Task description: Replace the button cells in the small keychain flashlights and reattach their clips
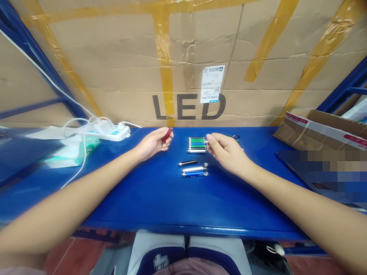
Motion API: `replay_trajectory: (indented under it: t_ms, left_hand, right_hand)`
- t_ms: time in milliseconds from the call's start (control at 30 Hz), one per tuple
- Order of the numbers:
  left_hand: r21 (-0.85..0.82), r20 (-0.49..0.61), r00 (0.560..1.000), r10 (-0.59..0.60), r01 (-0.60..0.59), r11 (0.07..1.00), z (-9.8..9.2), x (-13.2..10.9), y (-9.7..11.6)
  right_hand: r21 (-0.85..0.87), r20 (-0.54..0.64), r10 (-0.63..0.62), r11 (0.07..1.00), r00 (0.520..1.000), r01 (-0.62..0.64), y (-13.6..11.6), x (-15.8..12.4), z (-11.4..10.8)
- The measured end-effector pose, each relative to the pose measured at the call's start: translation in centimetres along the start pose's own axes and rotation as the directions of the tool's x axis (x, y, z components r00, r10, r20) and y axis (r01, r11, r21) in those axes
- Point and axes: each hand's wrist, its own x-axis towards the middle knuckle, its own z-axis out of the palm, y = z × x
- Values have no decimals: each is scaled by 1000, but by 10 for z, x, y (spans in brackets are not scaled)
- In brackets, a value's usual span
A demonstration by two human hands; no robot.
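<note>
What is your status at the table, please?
Left hand holding red tube. Right hand at right end of tube row. Black tube, silver tube, blue tube nearer camera. Nothing seen blocking either hand.

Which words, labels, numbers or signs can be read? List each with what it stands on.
"LED": large cardboard box, in black letters.
White label on that box: print too small to read.
Smaller carton at right: print on its band too blurred to read.
Blue tube: tiny marks, unreadable.
White mark on the clothing: unclear.
</note>
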Motion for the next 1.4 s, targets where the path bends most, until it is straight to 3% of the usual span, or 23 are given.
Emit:
replay_trajectory:
  t_ms: [133,200,267,533,767,967,1067,1233,1400]
  left_hand:
    - [401,-194,966,174,-84,912,-37,13,-5]
    - [732,-228,938,261,-11,681,-51,18,-9]
    - [832,-227,929,292,29,553,-61,20,-13]
    - [940,-212,932,295,111,323,-67,20,-21]
    - [967,-195,934,300,131,220,-64,16,-20]
    - [996,-81,913,401,60,65,-54,11,-12]
    - [991,-49,905,422,-8,132,-39,8,-10]
    - [906,-8,948,318,-128,404,-1,-1,-10]
    - [863,142,966,216,-228,450,32,-11,-15]
  right_hand:
    - [7,23,27,1000,999,-27,-4,-1,0]
    - [6,23,26,1000,999,-26,-7,-2,-1]
    - [5,22,16,1000,1000,-16,-10,-3,-2]
    - [0,39,-8,1000,999,8,-15,-5,-4]
    - [-15,43,-7,1000,999,8,-13,-5,-3]
    - [-242,156,86,969,984,-46,-5,-1,-5]
    - [-432,277,164,901,947,-30,1,1,-5]
    - [-589,366,279,808,888,-11,4,3,-7]
    - [-665,386,333,747,860,9,-2,3,-9]
